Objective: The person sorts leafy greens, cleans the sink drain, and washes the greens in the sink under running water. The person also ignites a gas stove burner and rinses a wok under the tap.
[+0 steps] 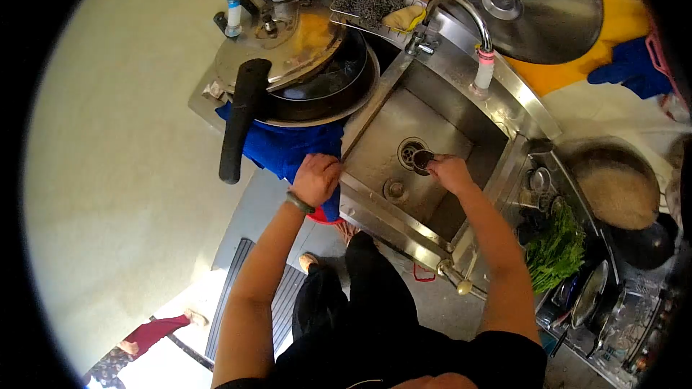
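My right hand [448,173] reaches into the steel sink [440,119], its fingers pinching a small dark round sink strainer [422,161]. The strainer is tilted over the right side of the drain hole [409,150]. Nearer to me on the sink floor lies a round metal drain piece [394,189]. My left hand [317,179] is curled at the sink's left front corner, against a blue cloth [288,145] that hangs over the edge. Whether those fingers grip the cloth is hidden.
Left of the sink sits a lidded pan [324,104] with a long black handle [245,119] jutting toward me. A tap [484,68] arches over the basin. Leafy greens [556,248] lie at right; a large metal lid [512,0] leans behind. Another person's leg [155,335] shows lower left.
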Tool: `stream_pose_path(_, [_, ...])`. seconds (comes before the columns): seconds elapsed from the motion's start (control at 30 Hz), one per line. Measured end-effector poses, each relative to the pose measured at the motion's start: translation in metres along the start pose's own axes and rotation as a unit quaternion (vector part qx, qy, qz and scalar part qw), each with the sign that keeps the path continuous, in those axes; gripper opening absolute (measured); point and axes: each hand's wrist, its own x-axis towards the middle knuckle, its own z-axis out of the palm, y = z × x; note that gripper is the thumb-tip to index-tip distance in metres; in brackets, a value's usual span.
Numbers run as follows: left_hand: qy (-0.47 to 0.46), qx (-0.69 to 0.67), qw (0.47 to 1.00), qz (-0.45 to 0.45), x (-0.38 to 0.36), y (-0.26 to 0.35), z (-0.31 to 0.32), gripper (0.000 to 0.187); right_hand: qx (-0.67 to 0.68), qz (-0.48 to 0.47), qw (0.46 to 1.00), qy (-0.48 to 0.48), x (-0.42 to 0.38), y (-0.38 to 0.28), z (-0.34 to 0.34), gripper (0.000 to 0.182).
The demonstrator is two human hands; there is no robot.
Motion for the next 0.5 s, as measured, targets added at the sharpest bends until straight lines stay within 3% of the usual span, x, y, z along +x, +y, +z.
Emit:
stream_pose_path(0.2, [-0.068, 0.035, 0.996, -0.048, 0.024, -0.003, 0.014, 0.023, -0.028, 0.033, 0.994, -0.097, 0.026, 0.026, 0.078, 0.014])
stream_pose_path(0.33, [-0.077, 0.058, 0.994, -0.058, 0.026, -0.005, 0.018, 0.021, -0.043, 0.039, 0.992, -0.113, 0.028, 0.024, 0.112, 0.013])
stream_pose_path(0.43, [-0.091, 0.055, 0.991, -0.075, 0.028, -0.003, 0.015, 0.022, 0.185, 0.109, 0.964, -0.155, 0.023, 0.016, 0.089, 0.021])
stream_pose_path(0.5, [-0.087, 0.064, 0.991, -0.073, 0.025, -0.004, 0.017, 0.022, 0.18, 0.08, 0.953, -0.23, 0.014, -0.01, 0.12, 0.036])
